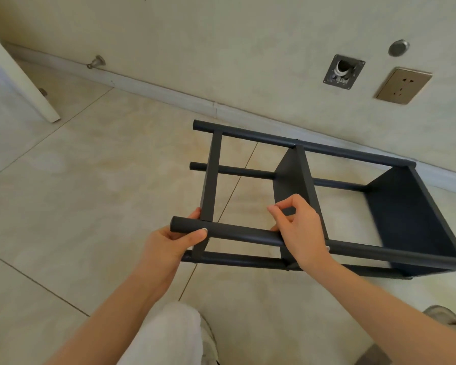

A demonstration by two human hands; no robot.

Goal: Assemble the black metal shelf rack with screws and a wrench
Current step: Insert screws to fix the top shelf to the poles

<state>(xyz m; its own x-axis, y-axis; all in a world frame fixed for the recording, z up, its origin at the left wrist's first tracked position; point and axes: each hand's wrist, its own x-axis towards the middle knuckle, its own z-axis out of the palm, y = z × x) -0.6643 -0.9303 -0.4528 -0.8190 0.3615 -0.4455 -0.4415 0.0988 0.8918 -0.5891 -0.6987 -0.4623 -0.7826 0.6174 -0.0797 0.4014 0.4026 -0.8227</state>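
Black metal shelf rack point(290, 180) with 4 round tubes lies on its side on the beige tiled floor point(90, 180), near the far wall point(248, 48). The left hand point(169, 241) grips the left end of the nearest upper tube point(248, 234). The right hand point(298, 227) rests further right on it, thumb and forefinger tips pressed together; whether they hold anything cannot be told.

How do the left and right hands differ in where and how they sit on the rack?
The left hand grips the near tube at its end, thumb on top; the right hand lies over it further along, by the middle shelf. The left hand wraps the tube; the right hand's fingers curl above it, contents unclear. Both touch that tube.
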